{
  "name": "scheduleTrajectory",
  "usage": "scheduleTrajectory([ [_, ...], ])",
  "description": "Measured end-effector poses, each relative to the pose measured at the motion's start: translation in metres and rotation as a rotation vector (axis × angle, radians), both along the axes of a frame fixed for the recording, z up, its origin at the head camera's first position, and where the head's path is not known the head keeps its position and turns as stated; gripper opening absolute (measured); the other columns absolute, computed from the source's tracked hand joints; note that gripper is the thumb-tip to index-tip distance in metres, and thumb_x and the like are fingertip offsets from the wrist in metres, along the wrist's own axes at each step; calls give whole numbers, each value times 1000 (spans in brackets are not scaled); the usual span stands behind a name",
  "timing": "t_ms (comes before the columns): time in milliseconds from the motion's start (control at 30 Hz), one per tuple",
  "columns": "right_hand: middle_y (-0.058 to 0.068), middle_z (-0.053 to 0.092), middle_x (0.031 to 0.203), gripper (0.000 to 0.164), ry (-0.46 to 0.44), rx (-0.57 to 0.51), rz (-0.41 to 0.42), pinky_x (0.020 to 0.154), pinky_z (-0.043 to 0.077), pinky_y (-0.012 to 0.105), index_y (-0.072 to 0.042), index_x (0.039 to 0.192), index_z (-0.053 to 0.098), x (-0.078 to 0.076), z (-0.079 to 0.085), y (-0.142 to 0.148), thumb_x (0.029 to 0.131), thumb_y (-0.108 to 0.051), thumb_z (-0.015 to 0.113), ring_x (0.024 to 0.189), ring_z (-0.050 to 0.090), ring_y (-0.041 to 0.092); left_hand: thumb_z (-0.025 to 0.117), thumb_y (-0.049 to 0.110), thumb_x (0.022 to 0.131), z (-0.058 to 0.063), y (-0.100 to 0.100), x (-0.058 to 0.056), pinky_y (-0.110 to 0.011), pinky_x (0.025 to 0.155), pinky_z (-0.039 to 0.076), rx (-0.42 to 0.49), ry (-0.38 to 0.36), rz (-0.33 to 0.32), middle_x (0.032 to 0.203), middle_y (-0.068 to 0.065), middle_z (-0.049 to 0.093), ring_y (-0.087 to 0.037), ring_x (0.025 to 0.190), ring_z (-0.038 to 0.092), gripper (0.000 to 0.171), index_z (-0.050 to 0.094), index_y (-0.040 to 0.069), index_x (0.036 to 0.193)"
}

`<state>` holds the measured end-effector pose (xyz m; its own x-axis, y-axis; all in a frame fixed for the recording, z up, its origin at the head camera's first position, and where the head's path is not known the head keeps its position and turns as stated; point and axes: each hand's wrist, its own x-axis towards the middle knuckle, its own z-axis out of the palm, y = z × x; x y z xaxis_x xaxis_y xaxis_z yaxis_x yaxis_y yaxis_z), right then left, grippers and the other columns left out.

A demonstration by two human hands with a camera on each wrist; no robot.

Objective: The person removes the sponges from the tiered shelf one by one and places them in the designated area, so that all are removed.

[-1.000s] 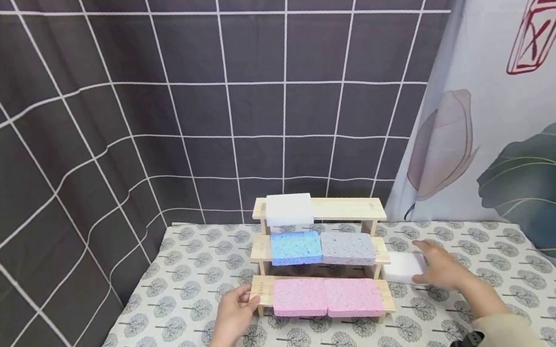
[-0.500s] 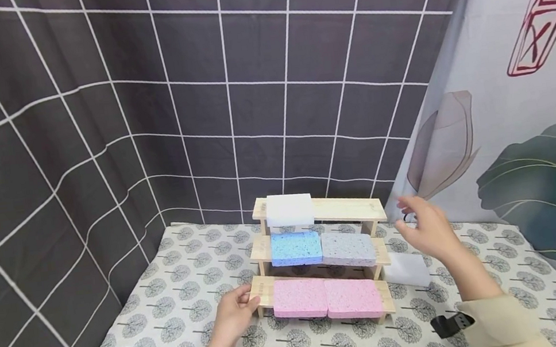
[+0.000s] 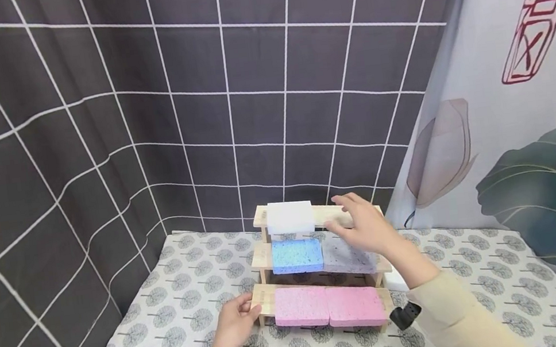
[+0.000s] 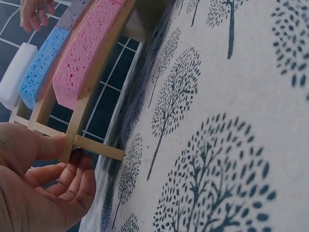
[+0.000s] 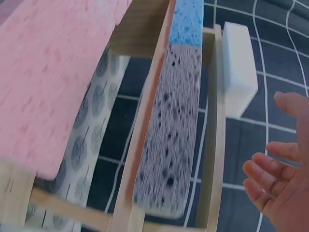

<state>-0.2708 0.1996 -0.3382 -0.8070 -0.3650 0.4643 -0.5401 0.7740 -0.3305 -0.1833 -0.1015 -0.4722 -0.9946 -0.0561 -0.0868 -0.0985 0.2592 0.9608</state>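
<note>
A three-tier wooden rack stands on the cloth. Two pink sponges lie side by side on its lowest step. A blue sponge and a grey sponge fill the middle step, and a white sponge rests at the left of the top step. My left hand pinches the left end of the lowest step, thumb above and fingers below in the left wrist view. Over the top and middle steps, my right hand has its fingers extended, holding nothing and apart from the white sponge.
Another white block lies on the cloth right of the rack, mostly hidden by my right arm. Tree-print cloth covers the table. A dark gridded curtain hangs behind, and a pale printed curtain on the right.
My right hand has left the white block on the cloth, risen, and swung left over the rack's upper steps. My left hand keeps its hold. The head view has tilted slightly.
</note>
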Motion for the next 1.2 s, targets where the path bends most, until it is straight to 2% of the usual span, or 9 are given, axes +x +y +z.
scheduleTrajectory([
  [200,21,58,128,69,-35,-4,22,82,57,49,6,141,52,-6,-5,-20,92,-39,73,102,65,31,67,4,93,-1,-2,-1,-29,76,60,-16,-7,-4,99,-11,66,-17,86,65,51,49,-19,134],
  [433,19,58,117,81,-55,29,3,83,56,50,6,144,47,-13,-8,-33,90,-48,74,95,63,28,67,5,93,-3,-3,-4,-28,77,61,-28,8,-15,99,-11,68,-18,87,67,51,50,-19,134],
  [567,22,56,129,91,-84,52,-16,92,55,53,5,148,43,-17,-9,-41,88,-56,72,106,63,33,68,4,92,-3,-3,-3,-28,75,60,-16,0,-16,97,-11,66,-17,85,66,50,50,-19,133],
  [667,24,51,140,95,-106,50,-19,101,51,56,6,149,41,-19,-8,-47,87,-58,72,120,57,39,68,3,92,-3,-3,-2,-28,74,60,-9,4,-15,97,-11,65,-17,84,65,50,50,-20,132],
  [767,26,47,144,98,-117,47,-27,104,49,56,8,149,40,-21,-8,-53,86,-60,72,127,52,41,68,2,91,-4,-3,-1,-28,73,60,-8,20,-17,96,-11,66,-16,83,64,50,50,-21,132],
  [967,25,44,147,101,-138,52,-9,109,45,53,9,150,38,-29,-12,-61,85,-59,74,132,49,41,68,2,91,-4,-2,-1,-28,74,60,-3,13,-9,97,-10,66,-16,83,64,50,50,-20,132],
  [1200,23,54,131,94,-88,21,25,104,50,51,12,142,47,-32,-13,-63,81,-51,82,120,56,39,69,2,91,-3,-2,-2,-28,74,60,-1,14,-7,97,-10,66,-17,83,63,50,50,-20,132],
])
